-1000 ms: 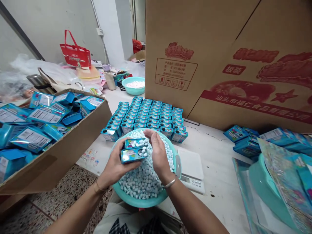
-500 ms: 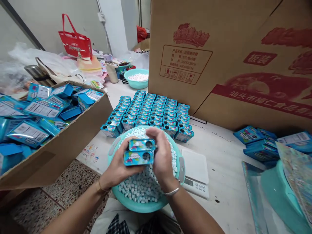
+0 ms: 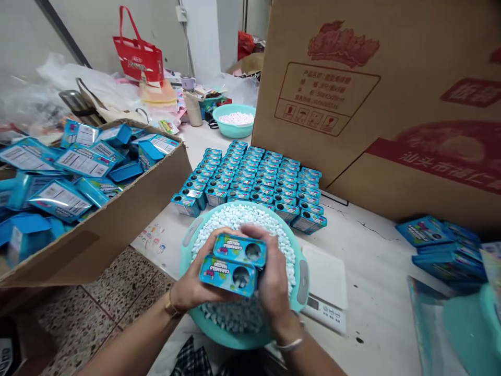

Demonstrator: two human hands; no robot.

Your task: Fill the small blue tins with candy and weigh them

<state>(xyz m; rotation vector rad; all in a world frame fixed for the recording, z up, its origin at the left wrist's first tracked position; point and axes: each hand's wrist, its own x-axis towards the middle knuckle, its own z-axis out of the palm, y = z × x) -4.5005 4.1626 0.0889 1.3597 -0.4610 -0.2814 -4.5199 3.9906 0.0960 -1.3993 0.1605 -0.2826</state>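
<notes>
My left hand is wrapped round two blue candy boxes, held side by side above the basin. Their printed ends face up, each with a round dark window; small pale pieces show in the nearer one. Against their right side lies my right hand, blurred, its fingers curved round the far end. Below both hands sits a turquoise basin full of small pale-blue candies. Behind it, rows of matching upright boxes stand close together on the table.
On the left, an open carton holds many loose blue boxes. A white scale stands right of the basin. At the right lie stacked blue boxes and another turquoise container. A large cardboard box blocks the back right.
My hands and the two boxes have come nearer and tipped, so more of the printed ends shows. My right hand has shifted along their right side. The view has turned slightly left.
</notes>
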